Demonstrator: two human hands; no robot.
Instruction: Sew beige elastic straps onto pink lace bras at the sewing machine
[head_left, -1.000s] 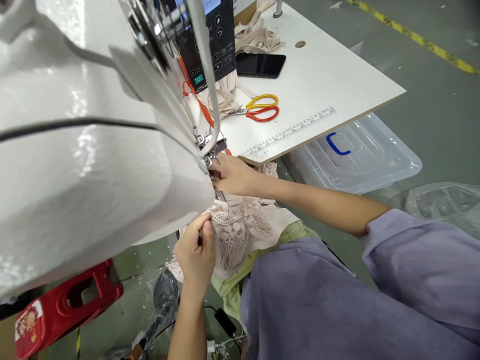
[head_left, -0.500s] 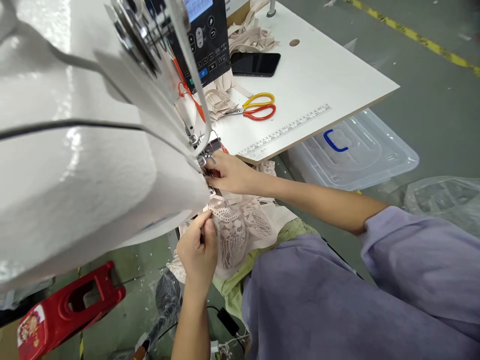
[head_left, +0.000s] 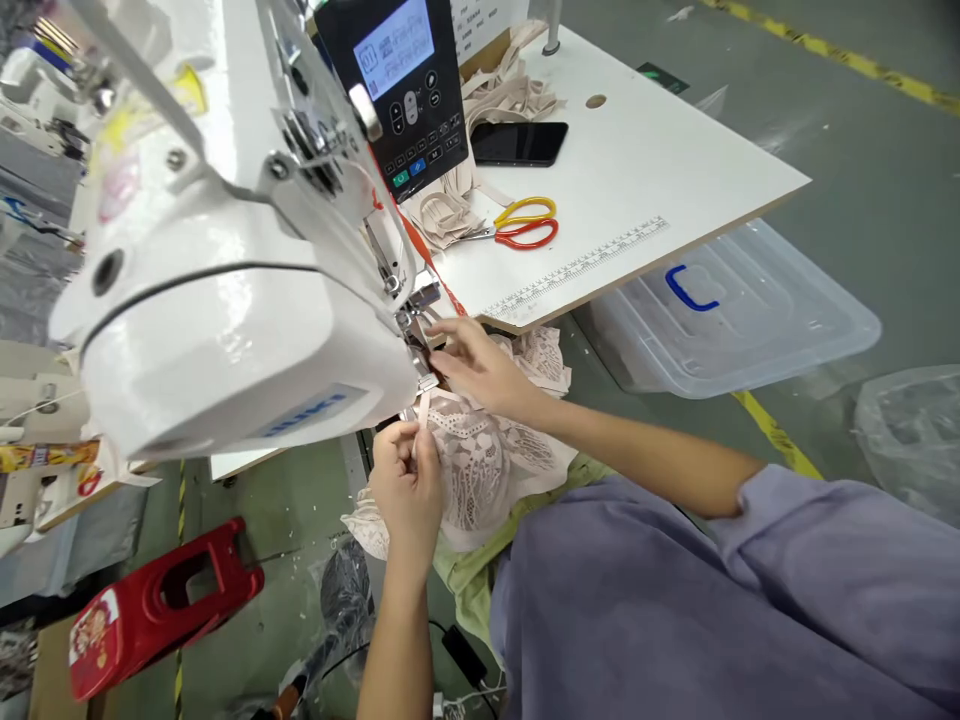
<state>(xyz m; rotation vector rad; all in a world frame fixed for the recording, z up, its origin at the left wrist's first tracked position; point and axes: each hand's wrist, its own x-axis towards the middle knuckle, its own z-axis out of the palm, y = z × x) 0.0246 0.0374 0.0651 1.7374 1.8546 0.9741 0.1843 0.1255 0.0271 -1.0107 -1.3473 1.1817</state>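
Observation:
A white sewing machine (head_left: 247,350) fills the left centre, its needle area close to both hands. My left hand (head_left: 409,475) pinches a narrow pale strap (head_left: 424,410) just below the presser foot. Under that strap hangs a pale pink lace garment (head_left: 472,470), spread down over a green cloth on the lap. Beside the needle area, my right hand (head_left: 476,370) reaches in from the right with its fingers apart, the fingertips near the metal parts. Whatever those fingertips touch is partly hidden by the machine.
On the white table (head_left: 637,180) lie yellow-and-red scissors (head_left: 529,222), a black phone (head_left: 519,143) and pale strips (head_left: 442,215). A control panel (head_left: 412,110) stands behind the machine. Below are a clear lidded box (head_left: 757,310) and a red stool (head_left: 165,600).
The view has shifted, showing more of the machine and panel. My right hand's fingers have spread beside the needle area. My left hand still pinches at the garment's edge.

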